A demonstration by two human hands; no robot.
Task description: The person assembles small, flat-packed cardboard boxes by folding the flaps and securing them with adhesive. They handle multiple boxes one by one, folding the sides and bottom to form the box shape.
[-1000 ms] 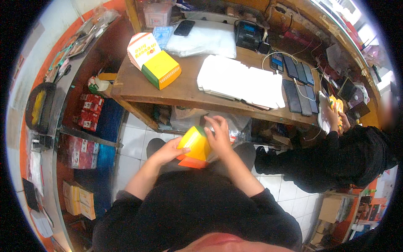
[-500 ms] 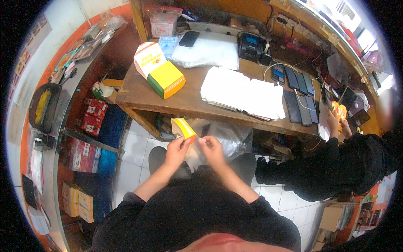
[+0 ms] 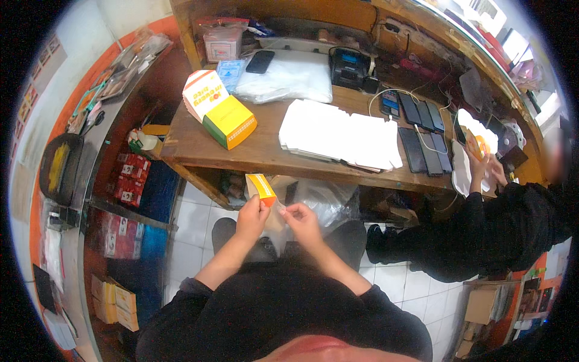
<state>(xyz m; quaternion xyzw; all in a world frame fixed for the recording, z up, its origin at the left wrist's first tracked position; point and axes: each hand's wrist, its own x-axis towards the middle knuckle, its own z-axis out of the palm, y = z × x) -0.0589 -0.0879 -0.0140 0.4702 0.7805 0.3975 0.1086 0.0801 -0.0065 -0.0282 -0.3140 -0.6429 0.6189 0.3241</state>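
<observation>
Over my lap, my left hand (image 3: pixel 253 216) is closed on the lower end of a small folding carton (image 3: pixel 260 186), yellow and orange outside with a brown board inside. The carton stands partly folded, its top end tilted away from me. Beside its right edge my right hand (image 3: pixel 300 221) is closed in a pinch; a pale sliver shows at its fingertips, too small to make out. On the table's left part stands a stack of nested folded cartons (image 3: pixel 229 120) in yellow, green and white. To its right lies a spread pile of white flat card blanks (image 3: pixel 338 134).
The wooden table (image 3: pixel 199 142) carries a plastic-wrapped white pack (image 3: pixel 289 81), a black phone (image 3: pixel 260 61), a black label printer (image 3: pixel 351 69) and several phones (image 3: pixel 427 142) with cables. At right a co-worker (image 3: pixel 458 223) in black handles an orange-and-white piece. A shelf with red boxes (image 3: pixel 132 175) stands left.
My right hand has shifted slightly left and down, close to the carton's edge; my left hand still grips it. The view has turned a little. The co-worker's hands have moved, with white pieces now beside them.
</observation>
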